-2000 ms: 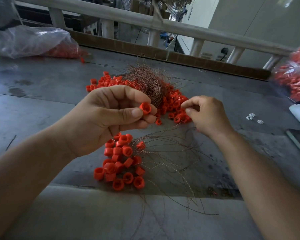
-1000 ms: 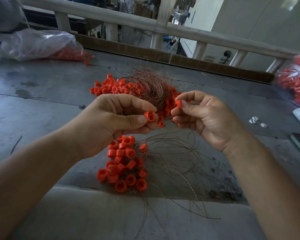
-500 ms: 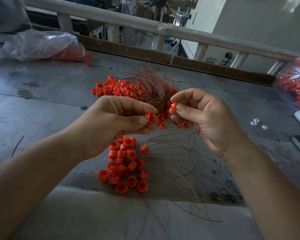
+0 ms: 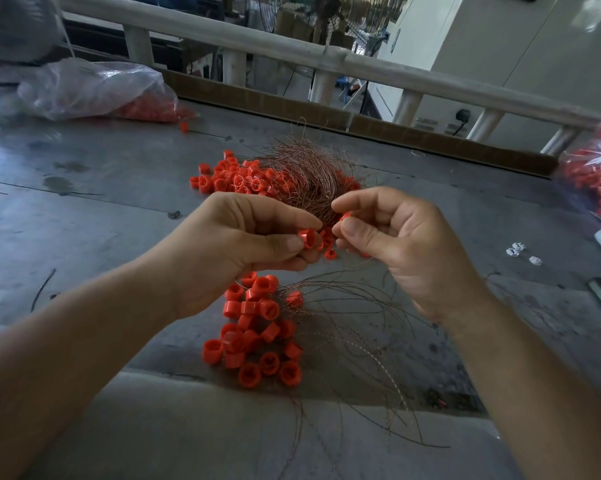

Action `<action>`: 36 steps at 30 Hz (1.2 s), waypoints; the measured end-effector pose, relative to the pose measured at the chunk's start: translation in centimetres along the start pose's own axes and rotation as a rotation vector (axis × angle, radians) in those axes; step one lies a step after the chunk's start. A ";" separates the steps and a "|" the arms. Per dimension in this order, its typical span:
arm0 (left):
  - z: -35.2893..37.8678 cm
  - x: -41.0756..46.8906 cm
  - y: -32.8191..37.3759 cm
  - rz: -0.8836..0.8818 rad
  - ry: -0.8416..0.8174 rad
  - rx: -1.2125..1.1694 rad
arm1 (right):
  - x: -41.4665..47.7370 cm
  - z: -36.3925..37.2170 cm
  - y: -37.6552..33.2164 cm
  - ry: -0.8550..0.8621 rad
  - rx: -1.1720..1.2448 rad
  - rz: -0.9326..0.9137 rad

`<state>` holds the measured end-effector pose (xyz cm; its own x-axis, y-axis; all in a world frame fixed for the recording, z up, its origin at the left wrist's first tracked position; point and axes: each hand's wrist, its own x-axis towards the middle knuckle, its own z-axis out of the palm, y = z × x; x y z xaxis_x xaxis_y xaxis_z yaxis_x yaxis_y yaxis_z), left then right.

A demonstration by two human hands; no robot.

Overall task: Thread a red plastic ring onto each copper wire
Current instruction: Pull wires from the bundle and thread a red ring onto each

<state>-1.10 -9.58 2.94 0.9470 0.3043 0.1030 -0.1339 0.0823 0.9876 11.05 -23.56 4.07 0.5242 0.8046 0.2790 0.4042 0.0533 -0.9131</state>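
Left hand (image 4: 229,251) pinches a smooth, short cylindrical red ring (image 4: 307,238). Right hand (image 4: 399,244) pinches a second ring (image 4: 344,218). Thin, tangled copper wires (image 4: 306,174) lie behind.

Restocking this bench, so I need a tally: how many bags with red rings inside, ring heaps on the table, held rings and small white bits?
Bags with red rings inside: 2, left bag, right bag
Ring heaps on the table: 2, far heap, near heap
Held rings: 2, left hand pinches one ring, right hand pinches another ring
Small white bits: 3
Total: 9
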 end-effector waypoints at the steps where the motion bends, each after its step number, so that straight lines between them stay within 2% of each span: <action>1: 0.0 0.0 0.0 0.001 0.011 -0.005 | 0.0 0.2 0.0 0.024 -0.030 -0.020; 6: 0.1 0.1 0.0 0.018 0.061 -0.004 | -0.5 1.5 -0.2 0.055 -0.248 -0.229; 36: 0.3 -0.2 -0.4 0.049 0.044 0.117 | -0.6 2.3 0.8 0.131 -0.334 -0.304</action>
<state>-1.12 -9.90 2.59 0.9261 0.3469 0.1483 -0.1419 -0.0438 0.9889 9.32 -22.63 2.46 0.4266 0.6992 0.5737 0.7616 0.0644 -0.6448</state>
